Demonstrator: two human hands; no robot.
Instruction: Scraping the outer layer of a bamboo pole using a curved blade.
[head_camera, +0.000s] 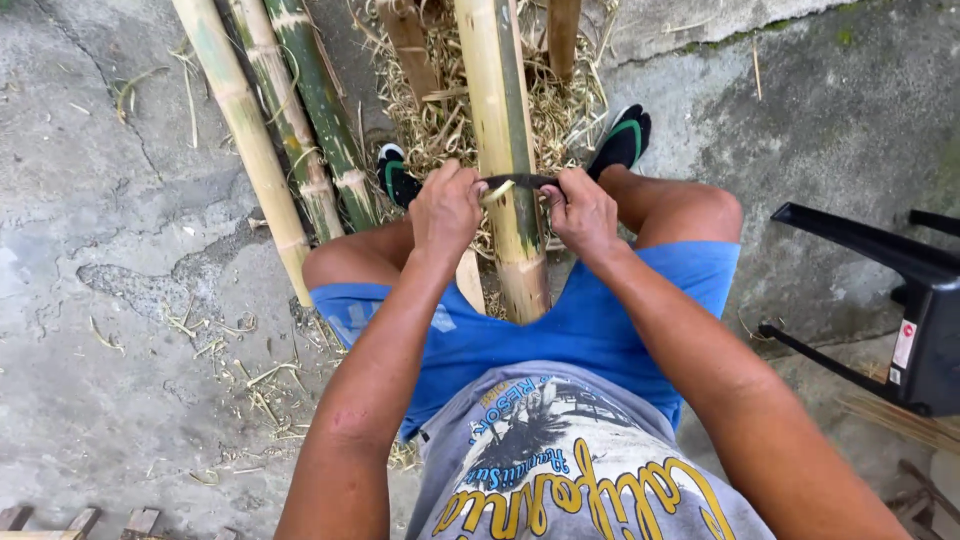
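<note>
Bamboo: one pole (505, 150) under blade (520, 181), three poles (290, 120) aside

Soft, even daylight, faint shadows, sharp focus, slight edge distortion.

Bamboo pole (505, 150) between the knees, spare poles (290, 130) to its left, chair (900, 300) far right.

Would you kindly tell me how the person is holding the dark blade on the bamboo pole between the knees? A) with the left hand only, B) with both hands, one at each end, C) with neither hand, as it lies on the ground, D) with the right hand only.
B: the left hand and the right hand each grip one end of the dark blade, which lies across the bamboo pole.
</note>
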